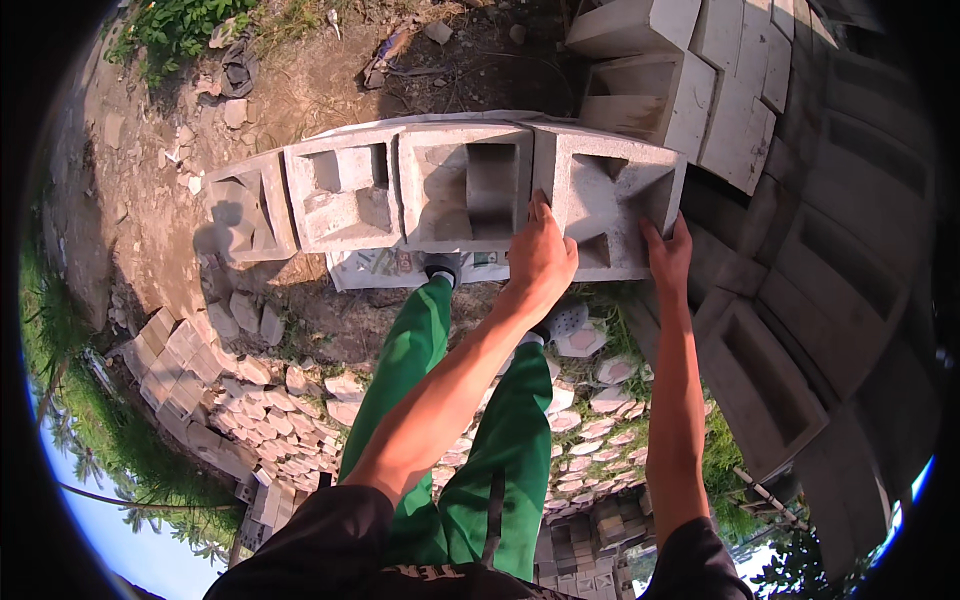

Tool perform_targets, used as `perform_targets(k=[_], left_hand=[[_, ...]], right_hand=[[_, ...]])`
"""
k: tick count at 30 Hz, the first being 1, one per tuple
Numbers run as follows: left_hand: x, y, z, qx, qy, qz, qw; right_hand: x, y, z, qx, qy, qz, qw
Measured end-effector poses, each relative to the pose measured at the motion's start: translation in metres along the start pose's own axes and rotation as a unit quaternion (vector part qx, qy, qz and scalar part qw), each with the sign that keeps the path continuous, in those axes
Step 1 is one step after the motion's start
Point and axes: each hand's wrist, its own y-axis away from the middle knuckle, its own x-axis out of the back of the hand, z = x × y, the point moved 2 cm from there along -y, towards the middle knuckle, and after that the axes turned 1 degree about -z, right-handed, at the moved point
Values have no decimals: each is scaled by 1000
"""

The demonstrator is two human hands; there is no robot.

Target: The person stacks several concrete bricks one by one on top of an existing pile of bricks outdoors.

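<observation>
A grey hollow concrete block [612, 205] stands at the right end of a row, its open cavities facing up toward me. My left hand [543, 255] is closed on its left edge, the fingertips at the seam beside the neighbouring concrete block [408, 205]. On the opposite edge my right hand [668, 255] grips the same block, thumb on the face and fingers along the outer side. Further left in the row are another hollow block [294, 200] and an end block [275, 195], partly in shadow. Under the row lies a printed white sheet [350, 272].
Stacked concrete blocks [735, 90] rise at the far right, with more shaded blocks [765, 390] along the right side. My feet stand close to the row, near paving stones [580, 340]. Rubble [235, 112] and green plants [165, 30] lie at the far left.
</observation>
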Motion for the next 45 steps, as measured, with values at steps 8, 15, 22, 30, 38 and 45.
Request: perform_targets(k=[8,15,22,30,38,45], left_hand=[[4,-3,0,-36,-17,21,999],[15,14,-11,-65,-107,-22,992],[92,134,-115,-42,19,-116,992],[218,197,-176,-33,-217,-120,968],[127,221,-93,-82,-226,-190,952],[-51,323,-9,-154,-249,-299,908]], right_hand=[[-2,-2,-10,18,34,20,999],[8,50,-18,-54,112,136,983],[16,323,-81,-305,-140,260,905],[2,612,-82,-487,-247,473,691],[-97,762,-77,-523,-352,560,538],[-187,887,-25,-562,-539,537,323]])
